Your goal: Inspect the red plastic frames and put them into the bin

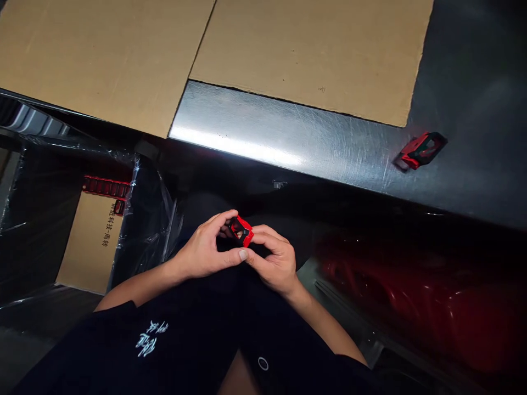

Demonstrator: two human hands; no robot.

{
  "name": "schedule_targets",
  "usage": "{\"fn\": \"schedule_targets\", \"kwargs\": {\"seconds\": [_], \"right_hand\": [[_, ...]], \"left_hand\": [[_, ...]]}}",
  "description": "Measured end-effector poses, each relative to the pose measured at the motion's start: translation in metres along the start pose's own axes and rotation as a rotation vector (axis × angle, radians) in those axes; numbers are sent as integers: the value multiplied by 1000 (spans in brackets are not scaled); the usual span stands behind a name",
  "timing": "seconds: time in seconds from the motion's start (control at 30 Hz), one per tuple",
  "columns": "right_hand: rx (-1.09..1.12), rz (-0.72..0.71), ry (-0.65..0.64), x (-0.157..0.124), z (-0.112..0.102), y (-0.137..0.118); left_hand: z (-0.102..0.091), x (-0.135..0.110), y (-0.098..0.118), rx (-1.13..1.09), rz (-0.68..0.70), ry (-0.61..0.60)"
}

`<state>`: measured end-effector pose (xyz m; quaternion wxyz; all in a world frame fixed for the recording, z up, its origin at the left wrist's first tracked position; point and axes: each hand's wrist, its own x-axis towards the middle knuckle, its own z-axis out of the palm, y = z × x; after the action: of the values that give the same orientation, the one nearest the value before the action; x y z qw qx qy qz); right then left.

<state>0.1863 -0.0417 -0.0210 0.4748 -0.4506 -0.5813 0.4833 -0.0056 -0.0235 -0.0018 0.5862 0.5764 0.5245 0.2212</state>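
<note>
Between my two hands, over my lap, is a small red and black plastic frame [242, 229] with an opening through its middle. My left hand [208, 244] grips it from the left, fingers curled round the far side and thumb along the near edge. My right hand [275, 255] holds the right side, its thumb meeting the left thumb at the near edge. A similar red and black part [420, 151] stands alone on the metal tabletop to the right. Some fingertips behind the held part are hidden.
Cardboard sheets [304, 49] cover much of the metal table [247, 123], whose front edge runs beyond my hands. At left, a plastic-lined bin [144, 236] contains a cardboard piece [88, 236] and a row of red parts [106, 186]. A blurred red plastic-looking heap [432, 302] lies at right.
</note>
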Motion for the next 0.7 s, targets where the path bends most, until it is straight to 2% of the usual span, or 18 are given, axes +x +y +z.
{"fn": "schedule_targets", "kwargs": {"seconds": [0.13,0.27,0.37,0.5,0.7], "right_hand": [[-30,30,-28,0,1,-1],[-54,-25,-24,-1,4,1],[-123,-69,-3,-4,7,5],[-196,-117,51,-9,9,12],[-195,-122,17,-7,8,9]], "left_hand": [[0,-1,-1,-20,-22,-27],[4,-2,-4,23,31,56],[7,-3,-5,69,135,124],[8,-2,-5,164,341,198],[7,3,-4,258,530,223]]}}
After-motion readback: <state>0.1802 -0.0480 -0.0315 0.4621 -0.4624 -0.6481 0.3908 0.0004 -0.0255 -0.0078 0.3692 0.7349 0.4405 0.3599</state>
